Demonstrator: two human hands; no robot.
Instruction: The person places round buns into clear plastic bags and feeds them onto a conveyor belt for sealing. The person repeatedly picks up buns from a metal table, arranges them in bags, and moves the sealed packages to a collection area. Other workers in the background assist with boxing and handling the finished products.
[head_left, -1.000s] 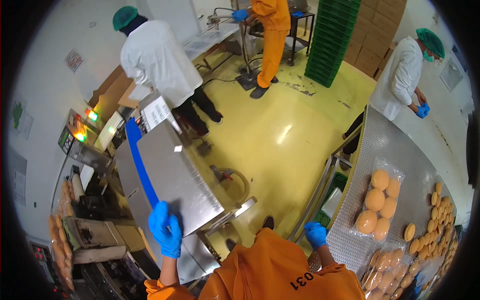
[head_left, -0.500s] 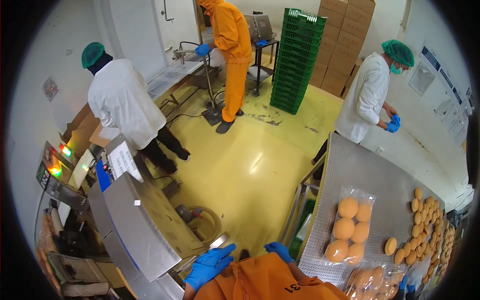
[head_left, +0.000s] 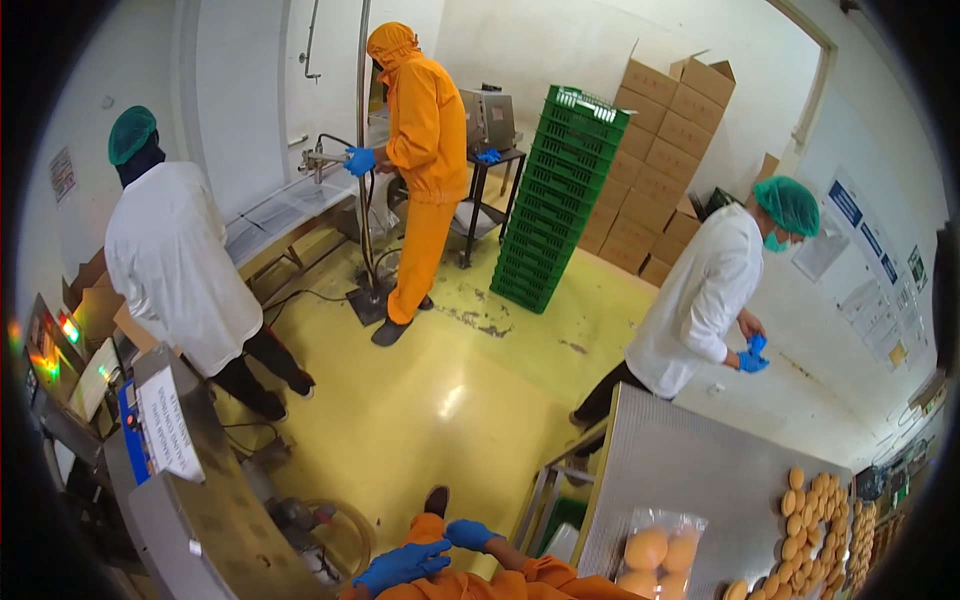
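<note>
Both of my hands wear blue gloves and are in front of my orange clothing at the lower middle. My left hand (head_left: 403,568) lies low across my body with its fingers stretched out, and nothing shows in it. Slightly farther out, my right hand (head_left: 470,535) has its fingers extended toward the left, also with nothing visible in it. To the right, a clear pack of round golden buns (head_left: 646,548) lies on a steel table (head_left: 665,450), apart from my hands. Many loose small round cakes (head_left: 815,515) spread along the table's right side.
On the left stands a long steel machine (head_left: 225,545). Ahead are a person in white (head_left: 180,265), a person in orange (head_left: 425,130) at a bench, stacked green crates (head_left: 560,200) and cardboard boxes (head_left: 650,150). Another person in white (head_left: 700,290) stands by the table. Yellow floor (head_left: 430,410) lies between.
My view has tilted up and shifted right. My right hand has come in closer to my left hand, and one foot has come forward. The person in orange still works at the bench.
</note>
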